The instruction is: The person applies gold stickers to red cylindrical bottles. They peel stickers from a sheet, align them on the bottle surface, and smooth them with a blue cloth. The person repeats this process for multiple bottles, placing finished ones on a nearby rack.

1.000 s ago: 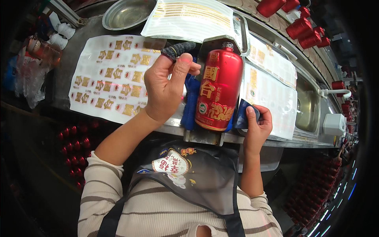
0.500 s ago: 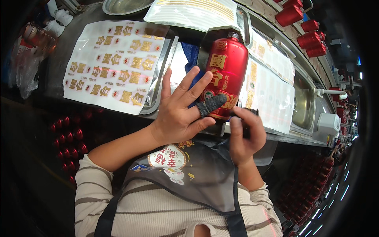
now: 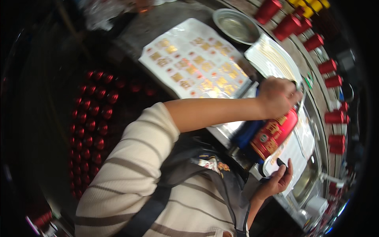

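Observation:
A glossy red bottle (image 3: 275,134) with gold lettering lies tilted on the work surface, its base towards me. My left hand (image 3: 278,96) is closed around its neck end and hides the neck and mouth; motion blurs the fingers. Close to the bottle's base is my right hand (image 3: 278,181), thumb and fingers drawn together at a small black piece (image 3: 280,162) whose kind I cannot make out. Blue cloth (image 3: 246,134) lies beside the bottle. Left of it is a white sheet (image 3: 173,77) of gold character decals; another pale sheet (image 3: 294,156) lies on the right.
A round metal basin (image 3: 237,25) and a stack of white gold-lined sheets (image 3: 272,57) stand at the back. More red bottles (image 3: 286,27) line the far ledge. A sink (image 3: 306,177) with a white tap is at right. Several red bottles (image 3: 90,124) stand low on the left.
My left hand has gone from lying spread on the bottle's lower front to closing at its neck. The right hand has dropped slightly away from the base. The whole view has turned and shifted.

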Available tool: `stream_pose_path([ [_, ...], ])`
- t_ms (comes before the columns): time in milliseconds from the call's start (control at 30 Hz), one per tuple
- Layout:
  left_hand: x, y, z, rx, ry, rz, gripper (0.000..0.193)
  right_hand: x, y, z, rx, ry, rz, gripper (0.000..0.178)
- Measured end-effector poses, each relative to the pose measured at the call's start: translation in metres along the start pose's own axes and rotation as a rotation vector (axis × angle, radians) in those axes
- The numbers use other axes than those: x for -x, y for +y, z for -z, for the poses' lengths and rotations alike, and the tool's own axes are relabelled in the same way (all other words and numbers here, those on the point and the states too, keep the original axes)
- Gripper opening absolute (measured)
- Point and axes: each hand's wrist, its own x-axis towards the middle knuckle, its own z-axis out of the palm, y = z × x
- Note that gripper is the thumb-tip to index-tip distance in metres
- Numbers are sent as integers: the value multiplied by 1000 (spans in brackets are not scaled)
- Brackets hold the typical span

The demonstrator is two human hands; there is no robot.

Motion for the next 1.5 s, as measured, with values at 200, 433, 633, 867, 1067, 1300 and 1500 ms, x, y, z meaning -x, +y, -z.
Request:
stream_pose_path([
  [200, 5, -13, -42, 69, -584, 447, 53, -24, 4, -46, 107, -383, 257, 108],
  [433, 15, -4, 25, 261, -513, 588, 54, 4, -24, -26, -55, -517, 267, 110],
  [633, 35, 44, 263, 203, -392, 464, 24, -6, -72, -66, 214, -859, 758, 97],
  [867, 195, 72, 377, -845, 96, 436, 20, -5, -113, -80, 123, -999, 587, 80],
  [1067, 344, -82, 415, -1232, 235, 481, 24, -19, -84, -30, 142, -766, 336, 79],
  [1300, 381, -108, 409, -1278, 257, 517, 25, -7, -68, 6, 155, -722, 190, 76],
  [1500, 402, -97, 409, -1240, 260, 624, 33, 1, -60, 2, 78, -773, 223, 71],
])
